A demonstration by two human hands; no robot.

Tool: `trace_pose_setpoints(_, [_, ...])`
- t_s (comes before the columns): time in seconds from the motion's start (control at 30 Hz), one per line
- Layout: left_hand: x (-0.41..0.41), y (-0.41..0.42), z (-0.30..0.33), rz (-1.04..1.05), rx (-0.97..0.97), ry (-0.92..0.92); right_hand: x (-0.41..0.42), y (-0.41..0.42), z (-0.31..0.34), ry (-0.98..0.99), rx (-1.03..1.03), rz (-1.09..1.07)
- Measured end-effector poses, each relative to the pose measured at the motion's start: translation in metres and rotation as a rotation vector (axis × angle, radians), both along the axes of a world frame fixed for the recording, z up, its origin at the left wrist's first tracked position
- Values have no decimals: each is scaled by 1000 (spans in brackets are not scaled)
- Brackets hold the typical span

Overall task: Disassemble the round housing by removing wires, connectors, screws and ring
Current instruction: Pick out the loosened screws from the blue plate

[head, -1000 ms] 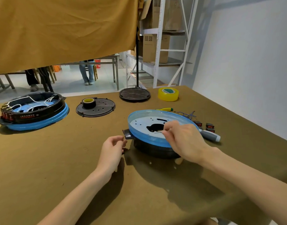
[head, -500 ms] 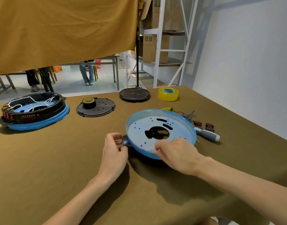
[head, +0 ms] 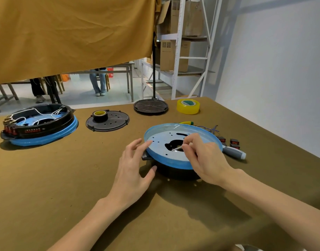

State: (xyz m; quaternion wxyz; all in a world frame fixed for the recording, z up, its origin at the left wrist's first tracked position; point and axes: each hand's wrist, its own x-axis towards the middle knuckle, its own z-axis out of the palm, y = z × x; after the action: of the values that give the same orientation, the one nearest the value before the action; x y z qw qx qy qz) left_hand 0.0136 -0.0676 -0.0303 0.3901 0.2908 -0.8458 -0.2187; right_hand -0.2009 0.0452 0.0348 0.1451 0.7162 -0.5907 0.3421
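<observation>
A thin white stick goes into the round housing.
The right hand [head: 204, 160] pinches the thin white stick [head: 177, 148] over the round black housing with its blue plate [head: 161, 142]; the left hand [head: 132, 169] is spread open beside it. The housing looks stiff and light; hold its rim.

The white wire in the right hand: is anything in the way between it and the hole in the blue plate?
Nothing visible. The right hand pinches the white wire directly over the central hole of the blue plate; the left hand stays beside the rim.
</observation>
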Motion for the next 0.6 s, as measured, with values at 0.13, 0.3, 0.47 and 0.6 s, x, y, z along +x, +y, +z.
trace_pose_setpoints(0.13, [2,-3,-1,2,-89,-65,0,7,-12,-113,173,36])
trace_pose_setpoints(0.3, [0,-3,-1,-25,-186,-74,-1,6,-6,-455,267,42])
trace_pose_setpoints(0.47, [-2,1,-2,-197,-121,-39,1,-6,4,-404,415,48])
trace_pose_setpoints(0.6, [1,-1,1,-193,-134,-52,10,-20,12,-394,430,74])
